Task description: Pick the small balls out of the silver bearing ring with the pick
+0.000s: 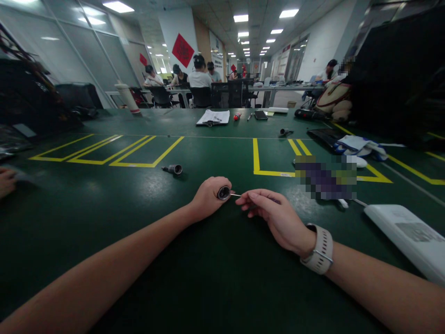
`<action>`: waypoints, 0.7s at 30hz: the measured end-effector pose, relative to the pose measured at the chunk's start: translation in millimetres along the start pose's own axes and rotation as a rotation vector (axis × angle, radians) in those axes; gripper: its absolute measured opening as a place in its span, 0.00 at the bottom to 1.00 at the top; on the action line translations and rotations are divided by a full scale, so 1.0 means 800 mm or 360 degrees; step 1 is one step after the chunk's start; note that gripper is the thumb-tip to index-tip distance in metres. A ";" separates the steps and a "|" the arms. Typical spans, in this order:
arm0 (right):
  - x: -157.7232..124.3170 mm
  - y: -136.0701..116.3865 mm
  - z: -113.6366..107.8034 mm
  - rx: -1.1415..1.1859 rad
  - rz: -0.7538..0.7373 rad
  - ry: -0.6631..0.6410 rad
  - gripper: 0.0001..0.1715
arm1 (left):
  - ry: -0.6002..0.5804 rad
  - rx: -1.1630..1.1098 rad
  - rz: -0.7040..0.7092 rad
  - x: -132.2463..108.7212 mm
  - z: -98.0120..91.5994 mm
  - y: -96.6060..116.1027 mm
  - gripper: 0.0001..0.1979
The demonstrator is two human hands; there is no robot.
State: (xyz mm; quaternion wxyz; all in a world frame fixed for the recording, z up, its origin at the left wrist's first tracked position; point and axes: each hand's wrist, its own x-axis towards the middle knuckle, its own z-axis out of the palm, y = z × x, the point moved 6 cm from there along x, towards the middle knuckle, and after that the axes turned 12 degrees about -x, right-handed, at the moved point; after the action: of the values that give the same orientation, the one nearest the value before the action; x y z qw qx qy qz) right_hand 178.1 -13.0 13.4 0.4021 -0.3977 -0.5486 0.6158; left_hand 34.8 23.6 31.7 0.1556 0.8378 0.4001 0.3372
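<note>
Dark cylinder (223, 192), mostly hidden, is clasped by left fingers (221, 180); right fingers (244, 198) pinch half-covered thin tool (235, 195).

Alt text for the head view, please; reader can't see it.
The left hand grips a dark cylindrical part, open end showing, while the right hand points a thin-shafted tool at it. Two similar dark parts lie farther back on the green table, near yellow tape outlines. Behind, people sit at other tables.

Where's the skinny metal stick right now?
Near the middle of the head view: the stick is in the right hand, pointing left at the round part in the left hand.
</note>
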 end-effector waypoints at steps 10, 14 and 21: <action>0.003 -0.001 -0.006 0.0017 0.0012 -0.0038 0.10 | -0.0212 -0.0115 0.0038 0.001 0.007 0.004 0.07; 0.006 -0.002 -0.008 0.0025 -0.0008 -0.0056 0.09 | -0.0268 -0.0054 0.0060 0.002 0.010 0.005 0.07; 0.009 -0.001 -0.013 0.0046 -0.0039 -0.0086 0.10 | -0.0310 -0.0049 0.0076 0.004 0.009 0.002 0.08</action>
State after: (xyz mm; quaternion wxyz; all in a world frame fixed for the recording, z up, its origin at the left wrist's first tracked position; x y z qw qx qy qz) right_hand 185.1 -2.8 12.9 0.4004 -0.3685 -0.5550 0.6292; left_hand 42.3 25.2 28.7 0.1986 0.8734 0.3578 0.2640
